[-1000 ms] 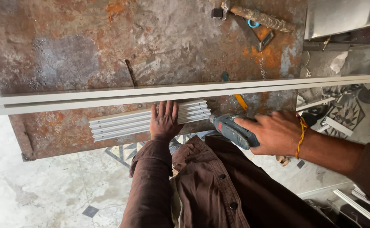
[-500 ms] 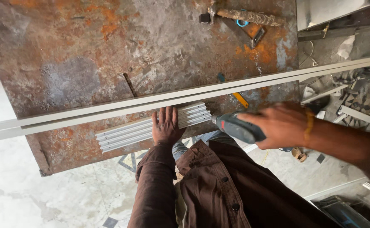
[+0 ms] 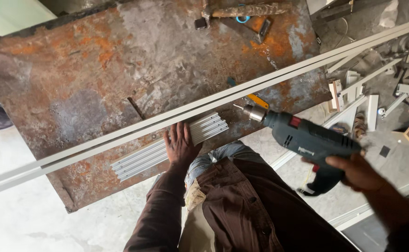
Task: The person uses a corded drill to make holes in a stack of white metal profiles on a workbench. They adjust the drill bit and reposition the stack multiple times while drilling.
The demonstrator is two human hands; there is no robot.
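Pressing flat, fingers spread, left hand [image 3: 180, 145] steadies the stiff, light, slippery-looking ribbed strips [image 3: 169, 147] at mid-frame; right hand [image 3: 357, 171], lower right, fingers clamped around the weighty-looking drill [image 3: 307, 142] at its grip.

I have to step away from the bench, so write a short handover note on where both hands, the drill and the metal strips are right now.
Left hand: flat on the short ribbed strips at the near edge of the rusty table.
Right hand: gripping the blue-grey power drill, held off the table's near edge, chuck pointing at the long white profile.
The profile lies diagonally across the table, overhanging both ends.
Done: no drilled hole can be made out.
Left: the bit is not touching the profile yet.
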